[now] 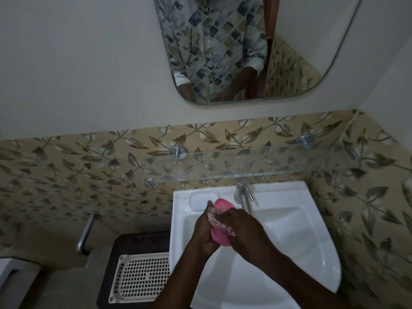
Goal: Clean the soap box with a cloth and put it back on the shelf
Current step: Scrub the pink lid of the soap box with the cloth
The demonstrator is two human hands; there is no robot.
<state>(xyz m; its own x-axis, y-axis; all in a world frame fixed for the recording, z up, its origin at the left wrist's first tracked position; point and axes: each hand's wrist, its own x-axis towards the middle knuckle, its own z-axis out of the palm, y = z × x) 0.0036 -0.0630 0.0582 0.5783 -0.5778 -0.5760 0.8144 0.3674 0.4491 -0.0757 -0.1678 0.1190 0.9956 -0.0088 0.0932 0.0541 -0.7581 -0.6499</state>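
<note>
One pink soap box (219, 221) is being held over the white sink (301, 230), in front of the tap (243, 198). The left hand (204, 230) is gripping it from the left side, with the fingers closed around its edge and the thumb pointing up near its top. The box is standing nearly upright between the two hands, so its top end is showing above them and its lower end is showing below them.

The right hand (243, 228) is pressing one patterned cloth (217, 220) against the front of the box. Its fingers are curled down on the cloth, and the cloth is lying across the middle of the box, between the right palm and the pink surface. Both hands are touching the box or the cloth, and they are very close to each other.

Above the sink, one glass shelf (256, 163) is sitting on the leaf-patterned tiles (66, 170), and nothing is standing on it. Higher on the wall, one mirror (301, 63) is reflecting a patterned shirt. To the left of the sink, one white perforated tray (138, 277) is lying on a dark surface, well apart from the hands.
</note>
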